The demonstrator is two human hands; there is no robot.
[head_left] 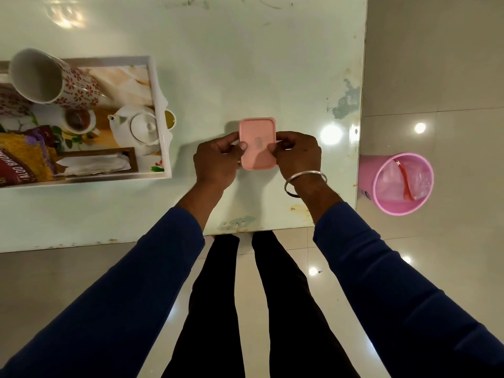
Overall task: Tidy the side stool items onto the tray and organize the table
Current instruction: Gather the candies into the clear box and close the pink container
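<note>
The person stands at the near edge of the desk (245,64) with both hands on a small pink box (257,143), which sits out on the pale top a little right of the middle. The left hand (216,162) pinches the box's left edge, thumb on the lid, and the right hand (297,156), with a metal bangle (305,184) on its wrist, pinches the right edge the same way. So each grip is closed on the box, one per side. Whether the box is resting on the desk or lifted just off it I cannot tell.

The box's long axis runs near to far, away from the person, so the hands hold it across its short width.

The tray (161,118) lies well to the left of the box, at the left side of the desk. It already carries a patterned mug (54,80) tipped on its side, a white teapot (139,128), a snack packet (24,159) and a holder of tissues (95,163). The bare part of the tray is its far right corner. If the box is meant for the tray, it must travel left, and the left hand is the nearer one to lead it there.

A pink bin (398,184) stands on the floor off the desk's right edge.
</note>
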